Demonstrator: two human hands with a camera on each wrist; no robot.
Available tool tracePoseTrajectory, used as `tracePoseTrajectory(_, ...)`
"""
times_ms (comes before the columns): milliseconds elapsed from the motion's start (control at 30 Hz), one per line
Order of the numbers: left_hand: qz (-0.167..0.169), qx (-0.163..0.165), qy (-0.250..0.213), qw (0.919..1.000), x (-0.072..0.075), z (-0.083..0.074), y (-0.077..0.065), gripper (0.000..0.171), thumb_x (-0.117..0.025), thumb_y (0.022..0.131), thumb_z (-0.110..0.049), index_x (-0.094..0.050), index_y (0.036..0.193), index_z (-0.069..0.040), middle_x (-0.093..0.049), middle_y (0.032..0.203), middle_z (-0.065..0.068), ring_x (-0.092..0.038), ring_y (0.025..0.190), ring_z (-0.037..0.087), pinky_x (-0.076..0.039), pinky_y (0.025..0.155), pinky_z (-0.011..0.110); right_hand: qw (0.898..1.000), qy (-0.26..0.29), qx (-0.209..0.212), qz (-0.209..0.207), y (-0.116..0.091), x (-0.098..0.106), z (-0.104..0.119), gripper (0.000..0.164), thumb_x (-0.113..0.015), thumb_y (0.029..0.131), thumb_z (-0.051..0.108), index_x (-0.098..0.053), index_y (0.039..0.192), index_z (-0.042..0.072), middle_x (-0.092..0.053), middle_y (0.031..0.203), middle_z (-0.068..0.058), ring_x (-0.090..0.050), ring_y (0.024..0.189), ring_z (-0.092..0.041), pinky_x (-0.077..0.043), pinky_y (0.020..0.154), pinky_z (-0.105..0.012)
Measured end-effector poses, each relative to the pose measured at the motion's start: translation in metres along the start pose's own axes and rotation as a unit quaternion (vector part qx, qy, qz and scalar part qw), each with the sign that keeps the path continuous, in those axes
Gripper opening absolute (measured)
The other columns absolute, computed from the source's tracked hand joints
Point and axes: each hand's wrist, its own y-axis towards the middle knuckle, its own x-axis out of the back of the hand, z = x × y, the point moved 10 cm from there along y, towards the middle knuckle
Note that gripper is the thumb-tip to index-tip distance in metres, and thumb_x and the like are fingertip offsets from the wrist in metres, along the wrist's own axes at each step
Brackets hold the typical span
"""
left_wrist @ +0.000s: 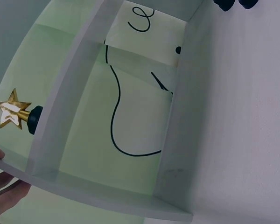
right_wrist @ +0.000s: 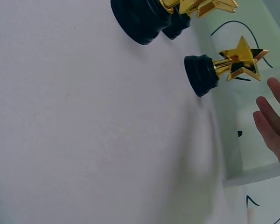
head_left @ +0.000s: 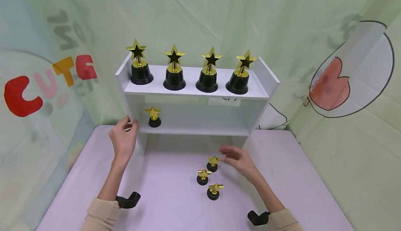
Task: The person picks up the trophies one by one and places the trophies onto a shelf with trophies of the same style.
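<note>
My left hand (head_left: 123, 140) grips the left side panel of a white two-tier shelf (head_left: 194, 132), thumb on the inner face and fingers outside, as the left wrist view shows. Beside the rearmost of three small star trophies on the table, my right hand (head_left: 240, 160) hovers with loosely bent fingers, holding nothing. That nearest trophy (head_left: 212, 167) has a gold star on a black base; in the right wrist view its star (right_wrist: 242, 60) points toward the fingers. The other two, a middle trophy (head_left: 202, 180) and a front trophy (head_left: 213, 193), stand just nearer to me.
One small trophy (head_left: 155, 122) stands at the left of the lower tier. Several larger star trophies (head_left: 174, 79) line the top tier. Behind hangs a pale green curtain (head_left: 194, 22) with printed letters and shapes. A pale cloth covers the table (head_left: 169, 196).
</note>
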Motion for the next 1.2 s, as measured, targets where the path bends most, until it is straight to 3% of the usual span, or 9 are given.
tracePoseTrajectory(200,0.001,0.003,0.000,1.0000,0.000,0.000,0.000,0.024,-0.067,0.094,-0.002,-0.076,0.117,0.000,-0.076,0.109,0.022,-0.075,0.085,0.039,-0.045,0.068,-0.001,1.000,0.001,-0.010,0.003,0.003,-0.008,-0.013,0.041,-0.076,0.093,0.013,-0.065,0.131,0.001,-0.068,0.129,-0.021,-0.062,0.122,-0.044,-0.055,0.102,-0.032)
tracePoseTrajectory(400,0.001,0.002,-0.001,1.0000,0.000,0.000,-0.001,0.024,-0.066,0.095,-0.002,-0.076,0.117,0.000,-0.076,0.110,0.021,-0.075,0.085,0.039,-0.045,0.068,-0.001,1.000,0.007,-0.018,0.009,0.005,-0.016,-0.020,0.043,-0.077,0.092,0.012,-0.065,0.132,0.001,-0.068,0.131,-0.022,-0.062,0.123,-0.043,-0.053,0.098,-0.020)
tracePoseTrajectory(567,0.001,0.001,0.000,1.0000,0.000,0.000,-0.001,0.024,-0.066,0.095,-0.002,-0.076,0.117,0.000,-0.076,0.110,0.021,-0.075,0.085,0.039,-0.045,0.068,-0.001,0.999,0.023,-0.024,0.016,0.008,-0.023,-0.027,0.046,-0.078,0.091,0.011,-0.064,0.132,-0.003,-0.066,0.130,-0.026,-0.063,0.123,-0.042,-0.053,0.099,-0.020)
tracePoseTrajectory(867,-0.001,-0.003,-0.003,1.0000,0.001,0.000,0.000,0.024,-0.065,0.094,0.000,-0.077,0.116,0.000,-0.076,0.109,0.021,-0.075,0.084,0.039,-0.045,0.068,0.000,0.999,0.005,-0.043,0.021,0.011,-0.033,-0.038,0.042,-0.079,0.090,0.014,-0.067,0.129,0.001,-0.070,0.127,-0.018,-0.067,0.118,-0.031,-0.054,0.094,-0.019)
tracePoseTrajectory(1200,0.003,0.000,-0.005,1.0000,0.000,0.001,0.000,0.025,-0.066,0.095,-0.002,-0.076,0.119,-0.001,-0.076,0.111,0.021,-0.075,0.086,0.039,-0.046,0.069,-0.001,0.998,-0.034,-0.052,0.003,0.011,-0.036,-0.044,0.027,-0.079,0.091,0.018,-0.075,0.115,0.006,-0.076,0.110,-0.010,-0.069,0.097,-0.011,-0.057,0.084,-0.021)
